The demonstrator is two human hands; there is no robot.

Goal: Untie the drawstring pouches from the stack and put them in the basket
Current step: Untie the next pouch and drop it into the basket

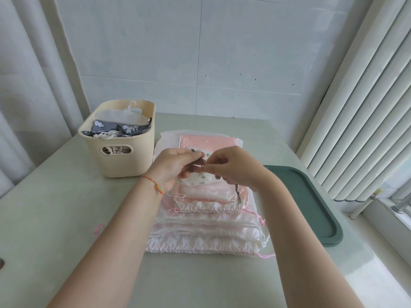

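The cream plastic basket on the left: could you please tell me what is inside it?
The cream plastic basket holds grey cloud-print pouches, white cords and a translucent white bag. Its walls hide whatever lies deeper.

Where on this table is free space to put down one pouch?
Free: the table left of the pouch stack, in front of the basket; also the green tray on the right. Crowded: the middle, where both hands work the cord.
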